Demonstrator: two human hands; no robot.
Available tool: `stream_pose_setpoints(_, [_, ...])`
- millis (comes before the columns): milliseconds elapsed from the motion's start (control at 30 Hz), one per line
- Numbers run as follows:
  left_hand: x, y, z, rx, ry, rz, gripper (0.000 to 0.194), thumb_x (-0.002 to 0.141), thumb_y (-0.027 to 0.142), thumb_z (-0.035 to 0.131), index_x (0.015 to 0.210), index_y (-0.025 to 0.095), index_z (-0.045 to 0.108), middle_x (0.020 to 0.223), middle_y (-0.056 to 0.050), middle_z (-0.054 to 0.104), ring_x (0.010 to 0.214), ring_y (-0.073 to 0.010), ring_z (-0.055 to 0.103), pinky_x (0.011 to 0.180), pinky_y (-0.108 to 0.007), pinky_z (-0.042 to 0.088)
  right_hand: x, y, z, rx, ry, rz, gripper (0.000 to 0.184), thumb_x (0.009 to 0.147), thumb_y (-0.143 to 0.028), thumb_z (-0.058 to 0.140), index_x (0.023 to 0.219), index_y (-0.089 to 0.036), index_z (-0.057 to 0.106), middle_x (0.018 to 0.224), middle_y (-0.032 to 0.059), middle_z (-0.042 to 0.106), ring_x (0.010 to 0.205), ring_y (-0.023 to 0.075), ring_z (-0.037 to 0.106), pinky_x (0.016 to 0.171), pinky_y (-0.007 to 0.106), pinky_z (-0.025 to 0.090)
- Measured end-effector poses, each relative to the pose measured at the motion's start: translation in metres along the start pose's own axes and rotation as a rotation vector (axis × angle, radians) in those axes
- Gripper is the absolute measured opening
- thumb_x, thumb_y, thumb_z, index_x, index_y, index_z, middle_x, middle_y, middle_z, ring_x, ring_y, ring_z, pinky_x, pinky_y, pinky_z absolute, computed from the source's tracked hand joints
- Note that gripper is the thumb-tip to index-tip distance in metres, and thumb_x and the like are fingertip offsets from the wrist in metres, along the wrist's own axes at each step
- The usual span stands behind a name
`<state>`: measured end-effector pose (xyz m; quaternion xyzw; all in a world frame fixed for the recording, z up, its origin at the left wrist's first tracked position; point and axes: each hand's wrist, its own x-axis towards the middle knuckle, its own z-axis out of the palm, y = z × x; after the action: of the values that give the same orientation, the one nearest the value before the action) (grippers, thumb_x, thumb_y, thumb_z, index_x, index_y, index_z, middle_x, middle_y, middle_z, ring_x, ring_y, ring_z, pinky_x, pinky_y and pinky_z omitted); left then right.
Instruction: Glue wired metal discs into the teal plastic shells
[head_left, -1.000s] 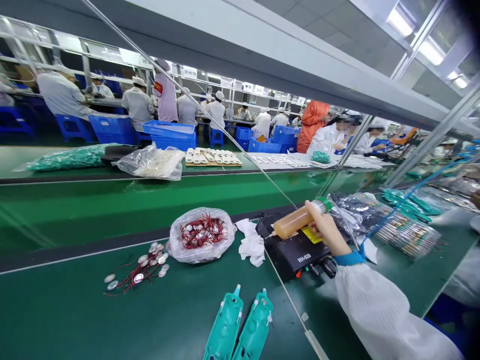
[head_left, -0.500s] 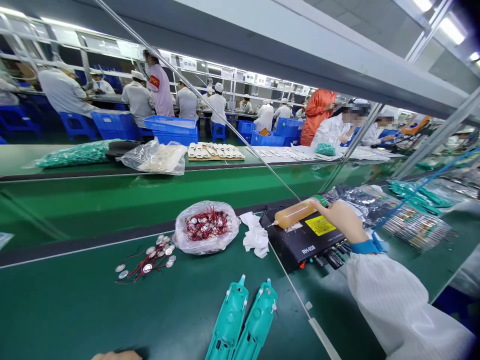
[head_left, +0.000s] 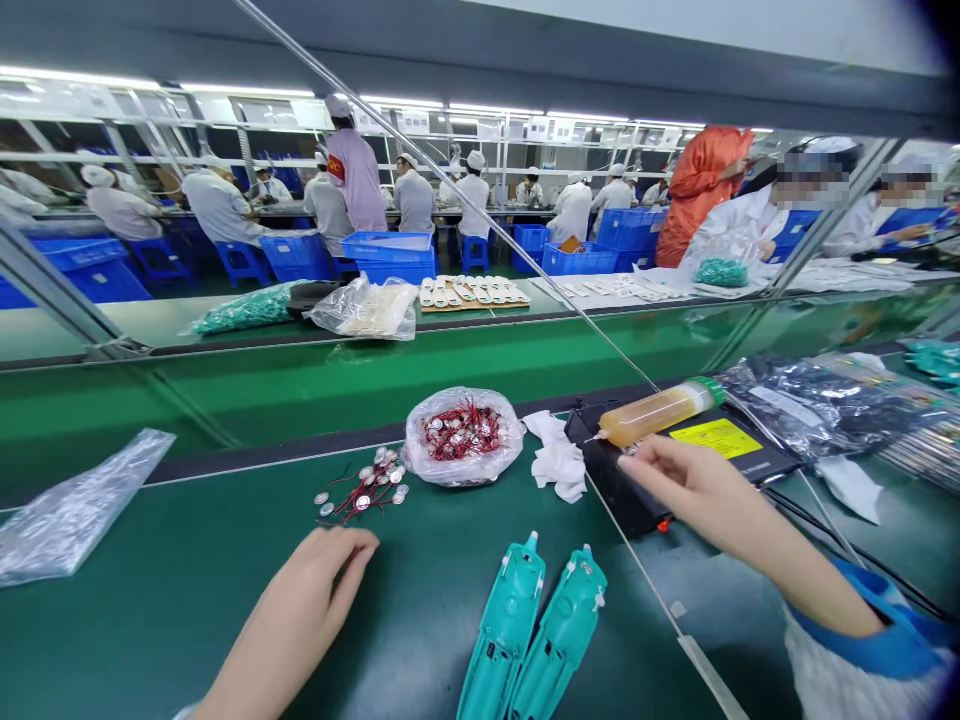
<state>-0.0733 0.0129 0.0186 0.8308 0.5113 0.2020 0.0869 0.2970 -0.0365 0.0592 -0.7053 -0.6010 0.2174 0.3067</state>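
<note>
Both hands are empty rn, fingers loose, nothing gripped. The left hand (head_left: 296, 610) sits low over the green bench (head_left: 150, 650), just below a small pile of silver discs (head_left: 364, 495) with red wires. The right hand (head_left: 720, 495) is over a black dispenser (head_left: 622, 505), just beside the amber syringe (head_left: 660, 413) lying on top of it. More discs are in a clear bag (head_left: 463, 470), next to a white cloth (head_left: 559, 460). 2 teal housings (head_left: 504, 630) lie between the hands.

Far bench (head_left: 135, 325): wooden tray (head_left: 474, 308) of white parts (head_left: 465, 291), plastic bag (head_left: 366, 310), blue crates (head_left: 386, 258), seated workers (head_left: 220, 205) behind.
</note>
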Motion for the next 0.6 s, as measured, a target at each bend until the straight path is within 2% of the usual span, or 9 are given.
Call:
stream_pose_setpoints(100, [0.032, 0.008, 0.006, -0.015, -0.018, -0.022, 0.031, 0.085, 0.038, 0.038, 0.082, 0.021, 0.064, 0.082, -0.008, 0.070, 0.082, -0.0274, 0.065, 0.078, -0.041, 0.050, -0.024, -0.013, 0.012, 0.012, -0.231, 0.016, 0.036, 0.088, -0.051, 0.041, 0.069, -0.021, 0.047, 0.059, -0.0034, 0.045, 0.055, 0.0123, 0.041, 0.050, 0.024, 0.029])
stream_pose_setpoints(167, [0.044, 0.015, 0.012, -0.048, -0.058, -0.009, 0.029, 0.085, 0.037, 0.039, 0.084, 0.021, 0.063, 0.086, -0.008, 0.070, 0.085, -0.0268, 0.064, 0.079, -0.040, 0.049, -0.041, -0.013, 0.019, -0.066, -0.312, 0.055, 0.033, 0.089, -0.048, 0.039, 0.070, -0.022, 0.047, 0.061, -0.0026, 0.049, 0.056, 0.0134, 0.043, 0.051, 0.025, 0.029])
stream_pose_setpoints(233, [0.047, 0.024, 0.017, -0.086, -0.112, 0.009, 0.027, 0.085, 0.035, 0.039, 0.083, 0.022, 0.062, 0.084, -0.006, 0.070, 0.079, -0.0236, 0.065, 0.074, -0.035, 0.050, -0.058, -0.008, 0.027, -0.179, -0.338, 0.114, 0.033, 0.090, -0.046, 0.037, 0.069, -0.022, 0.046, 0.065, -0.0002, 0.053, 0.059, 0.0157, 0.047, 0.054, 0.027, 0.029])
stream_pose_setpoints(300, [0.039, 0.034, 0.023, -0.139, -0.214, 0.003, 0.026, 0.087, 0.033, 0.037, 0.082, 0.022, 0.060, 0.075, -0.002, 0.069, 0.068, -0.0197, 0.065, 0.065, -0.029, 0.049, -0.072, -0.001, 0.038, -0.250, -0.356, 0.180, 0.034, 0.091, -0.044, 0.034, 0.069, -0.022, 0.047, 0.071, 0.0031, 0.058, 0.064, 0.0189, 0.051, 0.058, 0.030, 0.031])
stream_pose_setpoints(367, [0.023, 0.044, 0.029, -0.235, -0.392, -0.066, 0.026, 0.088, 0.034, 0.034, 0.088, 0.023, 0.058, 0.066, 0.002, 0.065, 0.058, -0.0169, 0.064, 0.058, -0.025, 0.047, -0.080, 0.004, 0.049, -0.212, -0.389, 0.242, 0.031, 0.092, -0.040, 0.031, 0.076, -0.022, 0.050, 0.078, 0.0054, 0.061, 0.069, 0.0213, 0.055, 0.061, 0.031, 0.033])
stream_pose_setpoints(433, [0.005, 0.054, 0.037, -0.358, -0.563, -0.163, 0.028, 0.090, 0.038, 0.033, 0.099, 0.022, 0.054, 0.066, 0.003, 0.063, 0.054, -0.0154, 0.062, 0.056, -0.024, 0.045, -0.082, 0.005, 0.059, -0.123, -0.386, 0.289, 0.030, 0.093, -0.040, 0.028, 0.086, -0.022, 0.051, 0.084, 0.0062, 0.062, 0.074, 0.0225, 0.057, 0.064, 0.032, 0.036])
stream_pose_setpoints(500, [-0.012, 0.063, 0.046, -0.443, -0.610, -0.189, 0.032, 0.088, 0.040, 0.035, 0.111, 0.021, 0.049, 0.070, 0.003, 0.062, 0.053, -0.0149, 0.059, 0.054, -0.024, 0.044, -0.078, 0.003, 0.065, -0.062, -0.339, 0.296, 0.032, 0.094, -0.042, 0.026, 0.094, -0.021, 0.051, 0.089, 0.0066, 0.062, 0.079, 0.0231, 0.058, 0.066, 0.032, 0.037])
stream_pose_setpoints(600, [-0.031, 0.074, 0.058, -0.527, -0.575, -0.161, 0.036, 0.083, 0.034, 0.043, 0.117, 0.020, 0.043, 0.069, 0.004, 0.060, 0.053, -0.0142, 0.056, 0.051, -0.023, 0.039, -0.063, -0.002, 0.072, -0.077, -0.302, 0.225, 0.032, 0.095, -0.039, 0.028, 0.100, -0.020, 0.053, 0.086, 0.0065, 0.063, 0.077, 0.0228, 0.058, 0.064, 0.032, 0.037])
